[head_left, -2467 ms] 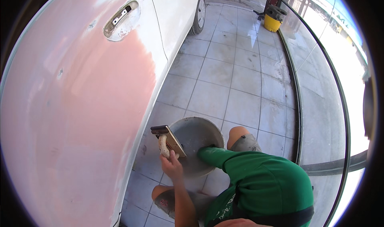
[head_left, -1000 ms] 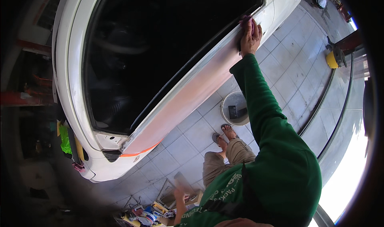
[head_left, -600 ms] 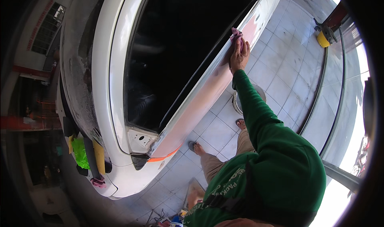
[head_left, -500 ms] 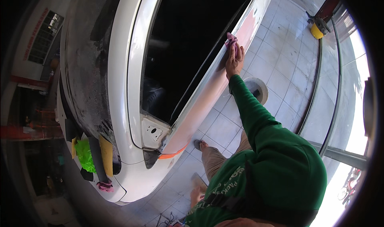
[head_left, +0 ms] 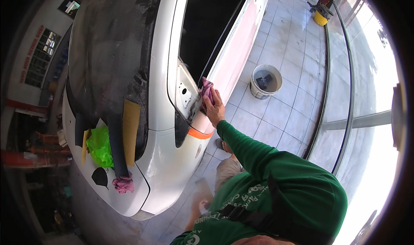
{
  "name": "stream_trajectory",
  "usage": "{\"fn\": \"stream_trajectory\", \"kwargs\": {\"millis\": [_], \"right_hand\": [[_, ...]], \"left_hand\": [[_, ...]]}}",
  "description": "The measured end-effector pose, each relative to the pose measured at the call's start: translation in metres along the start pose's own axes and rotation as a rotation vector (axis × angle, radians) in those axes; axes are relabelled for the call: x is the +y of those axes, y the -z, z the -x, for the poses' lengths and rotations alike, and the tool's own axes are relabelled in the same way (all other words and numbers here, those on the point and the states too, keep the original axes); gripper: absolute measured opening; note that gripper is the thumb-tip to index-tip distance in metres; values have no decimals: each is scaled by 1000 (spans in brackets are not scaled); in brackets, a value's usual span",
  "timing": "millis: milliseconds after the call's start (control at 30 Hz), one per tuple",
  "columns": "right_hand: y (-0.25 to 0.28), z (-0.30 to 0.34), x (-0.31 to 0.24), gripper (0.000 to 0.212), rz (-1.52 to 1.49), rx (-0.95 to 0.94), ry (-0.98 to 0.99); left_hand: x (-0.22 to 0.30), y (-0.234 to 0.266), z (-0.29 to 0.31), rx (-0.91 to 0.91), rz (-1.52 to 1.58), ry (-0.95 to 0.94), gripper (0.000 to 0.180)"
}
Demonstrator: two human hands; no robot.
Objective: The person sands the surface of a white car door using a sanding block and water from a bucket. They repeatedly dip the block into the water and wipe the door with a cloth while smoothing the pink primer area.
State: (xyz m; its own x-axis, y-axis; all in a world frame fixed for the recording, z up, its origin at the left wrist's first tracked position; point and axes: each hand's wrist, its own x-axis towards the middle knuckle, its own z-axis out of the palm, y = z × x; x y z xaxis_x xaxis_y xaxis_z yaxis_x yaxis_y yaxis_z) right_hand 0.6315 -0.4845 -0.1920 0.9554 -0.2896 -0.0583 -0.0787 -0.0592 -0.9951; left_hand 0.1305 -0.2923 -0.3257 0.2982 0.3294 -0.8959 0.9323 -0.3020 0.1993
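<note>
With its fingers around a crumpled pink-purple cloth point(head_left: 207, 91), my right hand point(head_left: 215, 109) presses against the white car's point(head_left: 166, 148) side. The contact is at the front lower corner of the dark side window point(head_left: 205, 33), beside the bare mirror mount point(head_left: 184, 94). Below the window, the door point(head_left: 235, 57) has a dull pinkish-white patch. Low down near my body, my left hand point(head_left: 200, 205) is closed on a flat greyish piece point(head_left: 204, 187); its kind cannot be made out.
A whitish bucket point(head_left: 266, 82) with grey water and a dark object stands on the tiled floor point(head_left: 280, 120). On the hood lie a bright green plastic bag point(head_left: 100, 146), tan sheets point(head_left: 131, 130) and another pink cloth point(head_left: 123, 183). Glass panels point(head_left: 340, 89) line the right.
My right hand has brought the cloth forward along the window's lower edge to the mirror mount. The view has shifted, showing more of the bucket. My left hand still holds the flat piece.
</note>
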Motion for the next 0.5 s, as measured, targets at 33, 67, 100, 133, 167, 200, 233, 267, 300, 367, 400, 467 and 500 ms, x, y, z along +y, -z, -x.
{"fn": "stream_trajectory", "kwargs": {"millis": [33,67,100,133,167,200,233,267,300,367,400,467,500], "right_hand": [[-2,21,-2,60,-3,-47,-24],[1,37,1,62,-48,-91,-47],[2,51,10,63,-96,-127,-76],[4,61,29,61,-226,-100,-72],[4,84,24,59,-385,-182,-197],[7,104,19,58,-546,-258,-320],[15,123,14,56,-699,-321,-438],[21,143,10,52,-780,-295,-519],[27,157,14,52,-809,-276,-543],[38,185,28,52,-868,-240,-600],[48,198,25,49,-864,-257,-629],[64,228,23,49,-847,-236,-678],[69,241,21,49,-834,-232,-703]], "left_hand": [[-10,2,-9,11,-40,-46,36],[-14,7,-20,20,-90,-109,36],[-14,11,-32,40,-151,-208,36],[-11,18,-41,59,-225,-322,36],[-15,24,-43,102,-263,-399,36],[-28,29,-36,149,-298,-457,37],[-29,37,-18,187,-343,-520,38],[-18,43,-4,226,-375,-597,39],[6,52,18,222,-400,-539,42],[44,67,60,214,-450,-412,49],[40,71,50,210,-481,-459,50],[31,74,15,191,-544,-560,54],[30,72,2,151,-497,-552,54]]}}
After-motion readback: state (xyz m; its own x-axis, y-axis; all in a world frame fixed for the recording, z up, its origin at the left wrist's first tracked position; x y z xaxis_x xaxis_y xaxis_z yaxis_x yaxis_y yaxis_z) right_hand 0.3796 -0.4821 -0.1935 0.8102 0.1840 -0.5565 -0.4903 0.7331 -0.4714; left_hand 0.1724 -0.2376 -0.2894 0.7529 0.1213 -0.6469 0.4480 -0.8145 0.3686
